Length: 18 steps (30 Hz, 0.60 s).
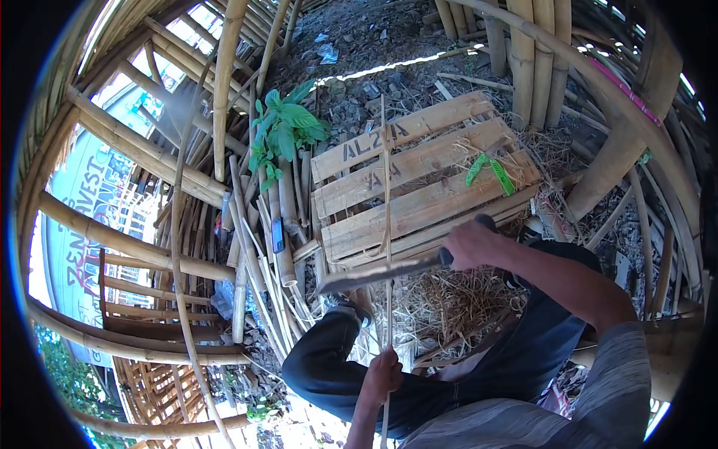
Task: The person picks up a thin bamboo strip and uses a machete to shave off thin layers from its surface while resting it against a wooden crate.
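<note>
My right hand [473,245] is closed around the dark handle of a machete [381,275]. Its long blade points left and crosses over a thin bamboo strip [387,187]. Low in the view, my left hand [384,372] grips that strip near its lower end, in front of my lap. From there the strip runs up over a slatted wooden crate [396,211] with dark lettering on its top boards. Two bright green pieces [490,173], one of them slotted, lie on the crate's right side.
Pale shavings [456,307] are heaped below the crate, between my legs. Bamboo poles and strips [254,262] lie to the left, with a phone [278,235] on one pole and a leafy plant [288,131] behind. Bamboo posts [538,67] and a bamboo frame [142,243] surround the spot.
</note>
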Each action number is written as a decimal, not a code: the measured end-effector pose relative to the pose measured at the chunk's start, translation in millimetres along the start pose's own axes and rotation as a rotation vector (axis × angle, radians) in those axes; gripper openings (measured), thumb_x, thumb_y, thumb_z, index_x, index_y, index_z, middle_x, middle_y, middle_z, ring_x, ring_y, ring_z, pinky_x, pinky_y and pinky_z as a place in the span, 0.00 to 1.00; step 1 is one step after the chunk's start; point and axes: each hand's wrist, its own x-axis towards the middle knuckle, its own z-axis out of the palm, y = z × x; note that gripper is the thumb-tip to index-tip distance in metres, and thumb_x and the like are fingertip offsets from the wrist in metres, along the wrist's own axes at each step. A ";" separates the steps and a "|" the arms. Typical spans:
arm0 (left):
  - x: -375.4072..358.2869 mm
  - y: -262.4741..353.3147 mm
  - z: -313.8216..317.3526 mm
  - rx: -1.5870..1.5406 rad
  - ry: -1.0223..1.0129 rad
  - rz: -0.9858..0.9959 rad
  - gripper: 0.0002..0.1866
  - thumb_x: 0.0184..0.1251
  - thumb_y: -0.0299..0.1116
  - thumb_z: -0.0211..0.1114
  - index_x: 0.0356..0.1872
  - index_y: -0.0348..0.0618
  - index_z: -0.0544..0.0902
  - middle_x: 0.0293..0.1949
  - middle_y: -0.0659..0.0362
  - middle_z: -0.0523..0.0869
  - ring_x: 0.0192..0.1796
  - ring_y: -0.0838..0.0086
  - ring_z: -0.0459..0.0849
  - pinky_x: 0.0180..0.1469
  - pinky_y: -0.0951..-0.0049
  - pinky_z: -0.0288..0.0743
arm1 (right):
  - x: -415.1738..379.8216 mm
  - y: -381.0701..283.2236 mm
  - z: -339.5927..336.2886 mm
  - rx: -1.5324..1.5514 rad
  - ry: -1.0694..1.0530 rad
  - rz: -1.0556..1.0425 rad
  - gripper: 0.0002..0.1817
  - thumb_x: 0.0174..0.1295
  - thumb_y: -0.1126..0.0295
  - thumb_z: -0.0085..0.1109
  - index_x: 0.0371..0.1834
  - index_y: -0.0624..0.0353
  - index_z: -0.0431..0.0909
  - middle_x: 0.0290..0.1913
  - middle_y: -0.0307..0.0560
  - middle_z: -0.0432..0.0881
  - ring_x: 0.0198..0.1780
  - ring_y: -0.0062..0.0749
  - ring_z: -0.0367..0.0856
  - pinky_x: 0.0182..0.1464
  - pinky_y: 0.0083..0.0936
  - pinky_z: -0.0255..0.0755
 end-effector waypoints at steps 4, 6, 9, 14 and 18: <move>-10.7 -1.7 0.4 -0.023 0.005 -0.046 0.19 0.78 0.47 0.41 0.23 0.54 0.61 0.14 0.70 0.57 0.13 0.86 0.52 0.13 0.82 0.42 | 9.7 32.0 1.8 0.017 0.197 0.208 0.14 0.41 0.62 0.65 0.26 0.62 0.83 0.27 0.57 0.84 0.34 0.50 0.85 0.41 0.41 0.78; -8.0 0.2 1.2 -0.050 -0.044 -0.067 0.20 0.79 0.47 0.41 0.23 0.54 0.61 0.15 0.70 0.56 0.13 0.86 0.52 0.13 0.82 0.42 | 10.3 33.4 -6.0 -0.022 0.249 0.176 0.13 0.41 0.63 0.65 0.26 0.62 0.83 0.28 0.57 0.84 0.34 0.51 0.85 0.41 0.42 0.78; -10.9 0.2 -3.7 -0.107 -0.084 -0.109 0.19 0.79 0.46 0.41 0.24 0.53 0.61 0.15 0.71 0.56 0.14 0.87 0.52 0.14 0.83 0.43 | 6.5 30.9 -6.2 0.038 0.049 0.200 0.14 0.42 0.65 0.63 0.30 0.63 0.83 0.33 0.58 0.84 0.39 0.48 0.85 0.42 0.42 0.78; -12.5 -0.7 -6.2 -0.183 -0.128 -0.132 0.19 0.79 0.47 0.41 0.25 0.54 0.61 0.16 0.70 0.56 0.14 0.87 0.51 0.14 0.82 0.41 | 4.1 22.8 -10.8 -0.003 0.133 0.215 0.12 0.43 0.67 0.62 0.30 0.61 0.83 0.29 0.57 0.84 0.34 0.49 0.85 0.39 0.40 0.79; -4.9 -3.6 -3.3 -0.189 -0.099 -0.153 0.20 0.78 0.49 0.41 0.24 0.55 0.62 0.15 0.71 0.55 0.14 0.86 0.50 0.14 0.82 0.41 | 5.2 23.8 1.6 -0.006 0.202 0.234 0.11 0.44 0.68 0.61 0.30 0.61 0.83 0.28 0.56 0.84 0.32 0.49 0.85 0.38 0.40 0.80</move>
